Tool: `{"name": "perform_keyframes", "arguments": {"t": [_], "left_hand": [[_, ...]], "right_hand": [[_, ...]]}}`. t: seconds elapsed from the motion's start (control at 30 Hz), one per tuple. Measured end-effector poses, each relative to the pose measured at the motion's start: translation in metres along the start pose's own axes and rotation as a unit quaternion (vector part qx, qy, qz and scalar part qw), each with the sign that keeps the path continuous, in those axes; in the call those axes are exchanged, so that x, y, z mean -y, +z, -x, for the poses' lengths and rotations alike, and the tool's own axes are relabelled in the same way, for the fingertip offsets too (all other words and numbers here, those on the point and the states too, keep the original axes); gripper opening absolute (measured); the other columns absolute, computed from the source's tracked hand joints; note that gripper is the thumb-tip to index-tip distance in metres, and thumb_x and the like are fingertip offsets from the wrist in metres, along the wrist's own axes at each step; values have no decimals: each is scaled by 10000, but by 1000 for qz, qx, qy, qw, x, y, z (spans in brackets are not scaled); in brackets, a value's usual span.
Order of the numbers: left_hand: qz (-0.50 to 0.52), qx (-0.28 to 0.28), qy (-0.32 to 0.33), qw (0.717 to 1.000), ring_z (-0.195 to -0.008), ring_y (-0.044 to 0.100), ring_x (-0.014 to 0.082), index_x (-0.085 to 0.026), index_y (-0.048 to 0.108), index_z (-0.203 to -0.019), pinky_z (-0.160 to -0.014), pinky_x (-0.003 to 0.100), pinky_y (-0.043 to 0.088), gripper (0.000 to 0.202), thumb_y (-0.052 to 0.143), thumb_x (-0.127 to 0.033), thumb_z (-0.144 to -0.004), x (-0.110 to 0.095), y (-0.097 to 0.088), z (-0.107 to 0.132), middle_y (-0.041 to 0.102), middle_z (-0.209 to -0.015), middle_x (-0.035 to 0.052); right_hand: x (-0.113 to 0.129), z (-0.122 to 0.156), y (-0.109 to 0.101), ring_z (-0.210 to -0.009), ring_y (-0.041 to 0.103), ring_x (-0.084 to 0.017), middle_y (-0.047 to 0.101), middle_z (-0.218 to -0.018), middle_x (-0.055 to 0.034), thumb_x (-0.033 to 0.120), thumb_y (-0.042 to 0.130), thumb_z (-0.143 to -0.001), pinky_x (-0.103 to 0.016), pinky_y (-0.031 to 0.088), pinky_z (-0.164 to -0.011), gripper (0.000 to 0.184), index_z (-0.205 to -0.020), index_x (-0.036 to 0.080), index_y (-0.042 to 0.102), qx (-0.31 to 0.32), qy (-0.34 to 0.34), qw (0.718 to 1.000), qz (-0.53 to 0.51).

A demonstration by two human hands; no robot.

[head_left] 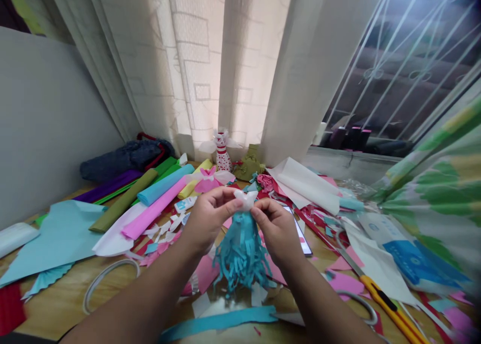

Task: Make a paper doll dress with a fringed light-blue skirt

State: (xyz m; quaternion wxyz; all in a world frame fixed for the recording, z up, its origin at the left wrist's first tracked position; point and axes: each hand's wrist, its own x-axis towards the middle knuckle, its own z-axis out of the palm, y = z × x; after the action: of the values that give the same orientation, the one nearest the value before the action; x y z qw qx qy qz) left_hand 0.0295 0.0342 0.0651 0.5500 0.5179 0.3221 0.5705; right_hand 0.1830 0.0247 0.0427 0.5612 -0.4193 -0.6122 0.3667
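Note:
My left hand (206,218) and my right hand (275,228) pinch the top of a small paper doll between them, above the wooden table (67,304). The doll has a fringed teal crepe-paper skirt (241,256) hanging down and a white paper top (246,200) at my fingertips. Both hands are closed on it, thumbs and forefingers meeting at the white part. The skirt's strips reach almost to the table.
Rolls of crepe paper (150,201) lie at the back left, with a light blue sheet (56,236) beside them. Finished paper dolls (221,156) stand by the curtain. A phone (302,236), yellow-handled scissors (379,291), a white cable (107,279) and many paper scraps cover the table.

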Motion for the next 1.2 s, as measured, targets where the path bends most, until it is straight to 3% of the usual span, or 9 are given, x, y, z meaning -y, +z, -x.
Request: {"name": "perform_keyframes", "arguments": {"t": [0.13,0.37,0.53,0.7,0.8,0.9,0.97,1.07,1.2], "left_hand": [[2,-65,27,997,-599,559,95,-150,665,-690,-605,205,440,97,719,-231,-698,2,6,-5,646,-630,-20],[47,-93,12,994,-606,552,80,-164,645,-666,-630,195,445,100,705,-234,-705,9,4,-4,620,-620,-40],[-31,-5,-42,999,-804,606,147,-183,679,-930,-695,223,460,348,793,-227,-603,13,-10,-2,680,-868,23],[-108,68,-72,989,-708,607,155,-151,706,-899,-649,247,466,292,769,-256,-634,21,-17,-5,689,-806,35],[-100,49,-64,992,-662,612,154,-155,708,-869,-632,255,470,263,761,-281,-644,20,-19,-13,696,-762,23],[-92,24,-54,994,-621,610,153,-151,701,-818,-605,256,471,247,767,-298,-631,20,-22,-27,695,-725,15],[-85,11,-49,995,-605,603,145,-143,690,-767,-594,248,467,239,782,-291,-604,23,-23,-40,684,-700,7],[-68,13,-55,996,-603,601,141,-139,688,-793,-601,257,476,282,796,-288,-580,38,-20,-61,676,-695,5],[-43,33,-76,996,-636,616,145,-134,670,-854,-633,278,499,338,807,-260,-572,64,-14,-89,674,-737,12]], "right_hand": [[-1,1,2,-574,427,-116,485,-637,35,315,582,-820,-236,347,-546,159,-727,188,564,-7,-1,1000,7],[-9,6,10,-596,449,-126,510,-651,25,316,573,-820,-241,369,-565,150,-744,187,565,-40,4,999,2],[-9,-1,8,-609,483,-128,539,-653,24,296,599,-794,-243,396,-588,133,-723,185,581,-58,-3,998,-9],[-10,-9,8,-719,560,-155,615,-738,-4,288,635,-776,-274,447,-690,113,-729,185,639,-77,-16,997,-21],[-15,-3,12,-821,610,-178,668,-907,-49,351,536,-858,-319,479,-767,222,-933,187,665,-100,-11,994,-51],[-17,14,14,-920,630,-187,648,-1090,-83,365,455,-910,-360,496,-829,352,-1212,206,542,-126,7,984,-126],[-15,29,10,-957,626,-196,651,-1086,-80,312,489,-902,-364,499,-840,307,-1186,219,561,-118,-2,986,-118],[-10,57,-5,-889,631,-200,669,-934,-52,184,505,-879,-370,501,-807,219,-1035,258,639,-89,-98,991,-1],[-16,95,-30,-860,644,-258,676,-871,-40,172,575,-805,-455,511,-807,371,-1124,359,607,-83,-280,946,139]]}}
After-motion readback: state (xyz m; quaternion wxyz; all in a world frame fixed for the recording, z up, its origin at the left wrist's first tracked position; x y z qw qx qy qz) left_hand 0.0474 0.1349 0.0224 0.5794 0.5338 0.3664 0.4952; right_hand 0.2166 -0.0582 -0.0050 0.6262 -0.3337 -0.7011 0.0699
